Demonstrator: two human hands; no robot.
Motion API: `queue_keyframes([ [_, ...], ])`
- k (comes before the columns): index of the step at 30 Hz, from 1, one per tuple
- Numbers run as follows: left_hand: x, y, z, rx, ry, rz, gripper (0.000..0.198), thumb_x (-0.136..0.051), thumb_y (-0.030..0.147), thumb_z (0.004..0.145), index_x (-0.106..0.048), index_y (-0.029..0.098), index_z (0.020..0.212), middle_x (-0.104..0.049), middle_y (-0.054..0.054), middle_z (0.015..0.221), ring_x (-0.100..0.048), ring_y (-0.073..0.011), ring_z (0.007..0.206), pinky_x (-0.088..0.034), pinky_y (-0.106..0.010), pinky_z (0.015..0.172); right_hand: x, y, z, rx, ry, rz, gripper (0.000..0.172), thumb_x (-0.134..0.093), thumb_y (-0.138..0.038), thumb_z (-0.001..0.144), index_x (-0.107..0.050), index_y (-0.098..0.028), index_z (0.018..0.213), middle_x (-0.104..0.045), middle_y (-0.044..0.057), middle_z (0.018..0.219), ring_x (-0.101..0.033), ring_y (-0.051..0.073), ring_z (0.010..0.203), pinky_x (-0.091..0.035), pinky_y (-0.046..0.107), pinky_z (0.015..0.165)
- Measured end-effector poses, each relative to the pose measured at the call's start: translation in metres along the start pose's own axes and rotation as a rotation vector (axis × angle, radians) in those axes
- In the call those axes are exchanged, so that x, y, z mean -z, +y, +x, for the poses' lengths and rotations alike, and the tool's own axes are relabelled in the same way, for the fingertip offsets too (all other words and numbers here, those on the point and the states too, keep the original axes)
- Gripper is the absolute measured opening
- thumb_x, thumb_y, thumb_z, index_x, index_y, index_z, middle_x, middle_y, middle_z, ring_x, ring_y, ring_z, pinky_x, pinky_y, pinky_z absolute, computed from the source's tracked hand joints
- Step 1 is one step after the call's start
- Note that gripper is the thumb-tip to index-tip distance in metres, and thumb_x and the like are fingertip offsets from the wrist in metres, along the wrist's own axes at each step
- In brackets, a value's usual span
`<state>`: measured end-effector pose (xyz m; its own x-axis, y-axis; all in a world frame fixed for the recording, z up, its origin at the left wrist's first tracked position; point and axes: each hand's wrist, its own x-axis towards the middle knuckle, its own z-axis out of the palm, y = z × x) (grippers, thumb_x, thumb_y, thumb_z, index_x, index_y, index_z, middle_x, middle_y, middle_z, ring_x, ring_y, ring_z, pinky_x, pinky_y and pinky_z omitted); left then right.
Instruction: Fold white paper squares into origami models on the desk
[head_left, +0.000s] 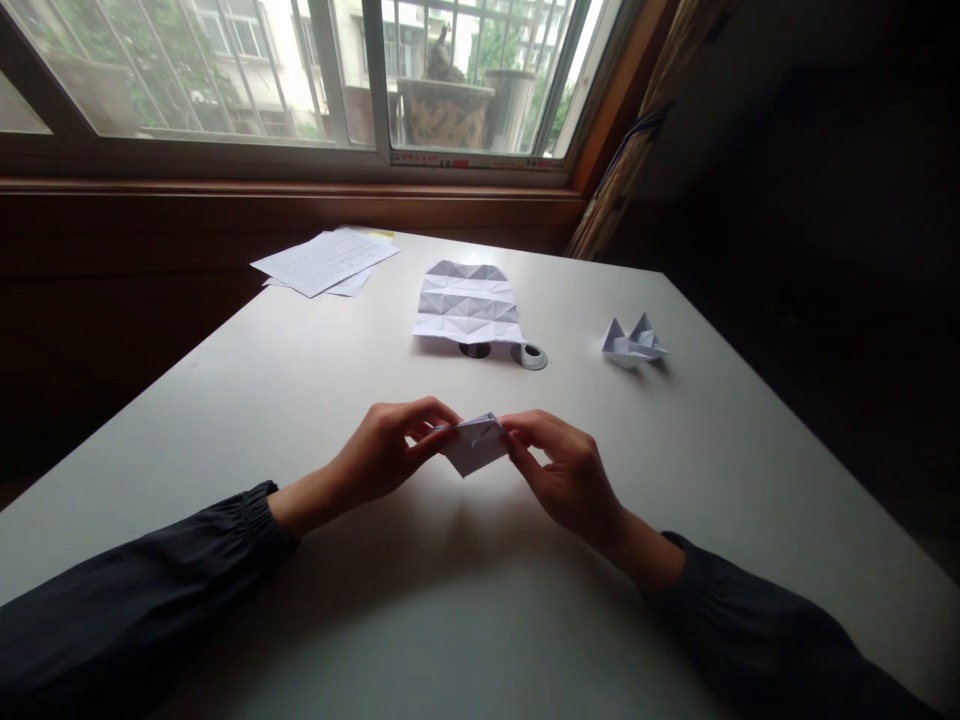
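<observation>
A small piece of folded white paper [474, 446] is held up between both hands, one corner pointing down toward me. My left hand [390, 445] pinches its left corner between thumb and fingers. On the opposite corner, my right hand [562, 465] grips with thumb and index finger. Layers and a slit show along the paper's upper edge. Beyond the hands lies a creased sheet of paper [469, 303] with a pattern of triangular folds. To the right stands a folded paper boat [634, 342] with two raised points.
The white table [360, 620] narrows toward the window [315, 70]. Written sheets of paper [328, 262] lie at its far left. Two round holes, one with a ring-shaped cap [531, 356], sit by the creased sheet. A curtain [626, 165] hangs at the right.
</observation>
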<state>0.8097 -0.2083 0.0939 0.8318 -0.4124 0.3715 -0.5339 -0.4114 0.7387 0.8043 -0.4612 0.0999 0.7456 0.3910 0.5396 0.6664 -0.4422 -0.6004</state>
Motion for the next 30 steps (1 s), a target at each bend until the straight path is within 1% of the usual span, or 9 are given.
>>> queue_keyframes([
  [5,0.005,-0.013,0.002,-0.145,-0.045,0.252,0.016,-0.063,0.031,0.097,-0.075,0.023,0.103,-0.076,-0.006,0.112,-0.073,-0.0193,0.096,-0.058,-0.032,0.087,-0.004,0.016,-0.004,0.051,-0.107,-0.054,0.021,-0.058,-0.015,0.098,-0.070,-0.024,0.113,-0.073,0.006,0.104,-0.070,0.020,0.094,-0.059,0.035,0.084],
  [8,0.008,-0.019,0.001,-0.191,-0.080,0.333,0.018,-0.061,0.031,0.098,-0.076,0.025,0.106,-0.075,-0.005,0.114,-0.072,-0.0199,0.101,-0.058,-0.034,0.089,-0.003,0.023,-0.005,0.109,-0.140,-0.128,0.025,-0.057,-0.013,0.098,-0.071,-0.025,0.115,-0.071,0.007,0.107,-0.068,0.021,0.098,-0.058,0.038,0.087],
  [12,0.008,-0.018,0.000,-0.213,-0.117,0.353,0.019,-0.058,0.028,0.100,-0.075,0.026,0.108,-0.076,-0.004,0.112,-0.070,-0.0189,0.102,-0.057,-0.034,0.089,-0.002,0.026,-0.006,0.190,-0.205,-0.207,0.030,-0.057,-0.009,0.097,-0.070,-0.025,0.118,-0.070,0.008,0.107,-0.064,0.023,0.100,-0.057,0.042,0.087],
  [18,0.007,-0.016,0.001,-0.231,-0.138,0.370,0.018,-0.057,0.026,0.099,-0.074,0.024,0.106,-0.075,-0.005,0.111,-0.068,-0.0201,0.103,-0.055,-0.034,0.090,-0.003,0.016,-0.007,0.197,-0.267,-0.331,0.027,-0.058,-0.011,0.096,-0.069,-0.024,0.117,-0.069,0.010,0.108,-0.060,0.027,0.103,-0.054,0.047,0.089],
  [22,0.006,-0.015,0.000,-0.230,-0.165,0.380,0.018,-0.055,0.026,0.101,-0.072,0.023,0.102,-0.075,-0.005,0.104,-0.068,-0.0192,0.099,-0.055,-0.032,0.088,-0.005,0.004,-0.006,0.156,-0.292,-0.368,0.015,-0.062,-0.027,0.096,-0.069,-0.019,0.108,-0.066,0.012,0.103,-0.059,0.027,0.096,-0.053,0.047,0.086],
  [24,0.005,-0.013,-0.001,-0.231,-0.184,0.372,0.017,-0.054,0.026,0.101,-0.071,0.022,0.100,-0.074,-0.006,0.101,-0.068,-0.0186,0.097,-0.055,-0.031,0.086,-0.007,-0.001,-0.005,0.134,-0.310,-0.368,0.018,-0.063,-0.035,0.096,-0.067,-0.018,0.100,-0.064,0.012,0.098,-0.059,0.026,0.091,-0.053,0.046,0.084],
  [26,0.003,-0.010,-0.003,-0.228,-0.203,0.360,0.015,-0.055,0.025,0.100,-0.069,0.021,0.100,-0.072,-0.006,0.102,-0.068,-0.0176,0.093,-0.054,-0.030,0.084,-0.008,-0.003,-0.004,0.116,-0.330,-0.362,0.018,-0.063,-0.035,0.096,-0.065,-0.017,0.097,-0.063,0.011,0.094,-0.059,0.026,0.088,-0.053,0.044,0.082],
  [28,0.002,-0.008,-0.004,-0.215,-0.202,0.348,0.011,-0.056,0.024,0.099,-0.066,0.020,0.102,-0.070,-0.006,0.104,-0.068,-0.0166,0.090,-0.054,-0.029,0.082,-0.008,-0.003,-0.003,0.113,-0.334,-0.340,0.015,-0.063,-0.029,0.096,-0.062,-0.017,0.105,-0.063,0.011,0.095,-0.060,0.026,0.090,-0.054,0.044,0.082],
  [30,0.000,-0.006,-0.006,-0.206,-0.175,0.331,0.009,-0.058,0.025,0.098,-0.063,0.020,0.104,-0.068,-0.007,0.105,-0.068,-0.0162,0.088,-0.055,-0.028,0.081,-0.008,-0.003,-0.002,0.131,-0.321,-0.311,0.028,-0.063,-0.023,0.095,-0.058,-0.018,0.122,-0.064,0.011,0.101,-0.061,0.027,0.094,-0.055,0.044,0.085],
])
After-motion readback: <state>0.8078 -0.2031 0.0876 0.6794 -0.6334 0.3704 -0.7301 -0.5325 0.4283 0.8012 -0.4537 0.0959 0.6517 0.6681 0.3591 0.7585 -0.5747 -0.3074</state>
